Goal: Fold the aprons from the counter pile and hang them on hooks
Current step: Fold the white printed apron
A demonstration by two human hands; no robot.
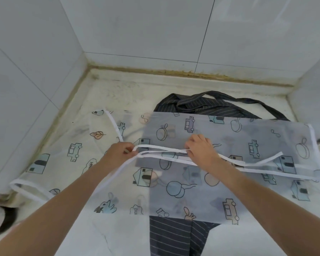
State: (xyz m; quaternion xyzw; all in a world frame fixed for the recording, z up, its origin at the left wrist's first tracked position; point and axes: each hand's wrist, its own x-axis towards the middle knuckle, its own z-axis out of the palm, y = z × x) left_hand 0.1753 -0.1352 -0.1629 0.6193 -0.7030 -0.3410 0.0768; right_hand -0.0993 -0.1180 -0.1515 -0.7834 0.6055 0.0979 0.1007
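Apron: sheer white plastic apron point(220, 182) printed with cartoon cars and houses, half-folded over dark striped apron point(175, 237).
Left hand point(119, 154): I pinch its white ties point(161, 149).
Right hand point(201, 151): fingertips curled, pinching the ties.

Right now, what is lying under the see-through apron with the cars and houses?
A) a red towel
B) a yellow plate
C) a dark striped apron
C: the dark striped apron pokes out from under the printed see-through apron at its near and far edges.
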